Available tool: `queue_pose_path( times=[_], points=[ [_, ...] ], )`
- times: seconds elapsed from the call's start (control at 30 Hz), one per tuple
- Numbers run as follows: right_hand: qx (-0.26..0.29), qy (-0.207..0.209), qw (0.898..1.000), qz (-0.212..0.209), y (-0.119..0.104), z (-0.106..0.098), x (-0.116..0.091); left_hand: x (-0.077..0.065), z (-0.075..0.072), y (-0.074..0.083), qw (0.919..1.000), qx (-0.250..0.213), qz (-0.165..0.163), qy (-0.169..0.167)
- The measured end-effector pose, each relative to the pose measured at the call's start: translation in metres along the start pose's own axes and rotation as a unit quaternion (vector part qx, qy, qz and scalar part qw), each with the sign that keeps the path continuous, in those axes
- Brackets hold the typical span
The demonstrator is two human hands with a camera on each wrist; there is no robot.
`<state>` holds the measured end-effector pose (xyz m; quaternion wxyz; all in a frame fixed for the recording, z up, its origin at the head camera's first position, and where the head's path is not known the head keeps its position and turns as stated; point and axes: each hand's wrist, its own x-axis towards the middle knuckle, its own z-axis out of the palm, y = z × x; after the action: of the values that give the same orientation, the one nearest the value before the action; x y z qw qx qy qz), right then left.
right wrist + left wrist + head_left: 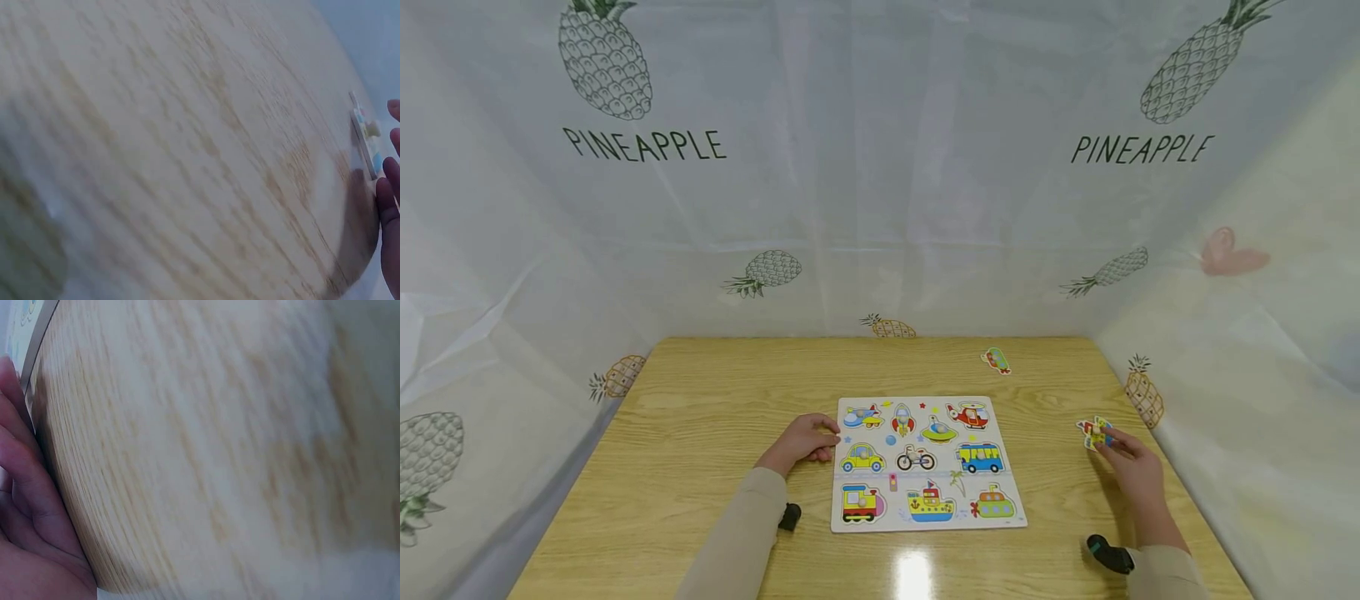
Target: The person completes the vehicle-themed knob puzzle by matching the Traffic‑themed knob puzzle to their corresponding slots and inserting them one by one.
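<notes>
A white puzzle board [887, 457] with colourful vehicle pictures lies flat on the wooden table. At its left edge rests my left hand [805, 439], fingers loosely bent and touching the rim; the left wrist view shows these fingers [25, 462] against the board's side. Off to the right, a small yellow, red and blue puzzle piece [1096, 432] lies near the table's right edge. My right hand [1135, 475] is right beside it, fingertips at its near side. In the right wrist view the piece has a pale knob [373, 129], and the fingers [390, 172] stand apart from that knob.
Another puzzle piece [997, 361], green and red, lies near the back edge of the table [715, 433]. White sheeting [880, 183] printed with pineapples hangs behind the table and along both sides.
</notes>
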<state>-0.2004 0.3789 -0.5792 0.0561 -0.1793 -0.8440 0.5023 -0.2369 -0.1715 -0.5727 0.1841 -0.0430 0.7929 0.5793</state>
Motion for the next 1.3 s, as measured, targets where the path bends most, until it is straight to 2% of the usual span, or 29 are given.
queue_pose_path(
  times=[0.1,0.23,0.4,0.63,1.03,1.13,1.3],
  points=[
    [-0.009,-0.004,1.0,-0.004,0.002,0.002,0.007,0.0,0.0,-0.001,1.0,-0.003,-0.004,-0.002],
    [-0.025,0.02,0.999,-0.021,0.003,0.004,0.014,0.001,-0.001,-0.002,1.0,-0.005,-0.006,-0.003],
    [-0.05,0.048,0.997,-0.022,0.004,0.006,0.017,0.002,0.0,-0.001,0.9999,-0.007,-0.009,-0.005],
    [-0.088,0.059,0.994,-0.026,0.005,0.008,0.021,0.005,0.0,-0.002,0.9999,-0.005,-0.011,-0.003],
    [-0.166,0.027,0.985,-0.036,-0.008,0.013,0.014,0.007,-0.001,-0.005,1.0,-0.001,-0.006,-0.002],
    [-0.173,0.021,0.984,-0.045,-0.009,0.016,0.012,0.007,-0.001,-0.005,1.0,-0.003,-0.006,-0.003],
    [-0.146,0.014,0.988,-0.045,-0.01,0.021,0.01,0.007,-0.001,-0.006,0.9999,-0.002,-0.011,-0.005]
  ],
)
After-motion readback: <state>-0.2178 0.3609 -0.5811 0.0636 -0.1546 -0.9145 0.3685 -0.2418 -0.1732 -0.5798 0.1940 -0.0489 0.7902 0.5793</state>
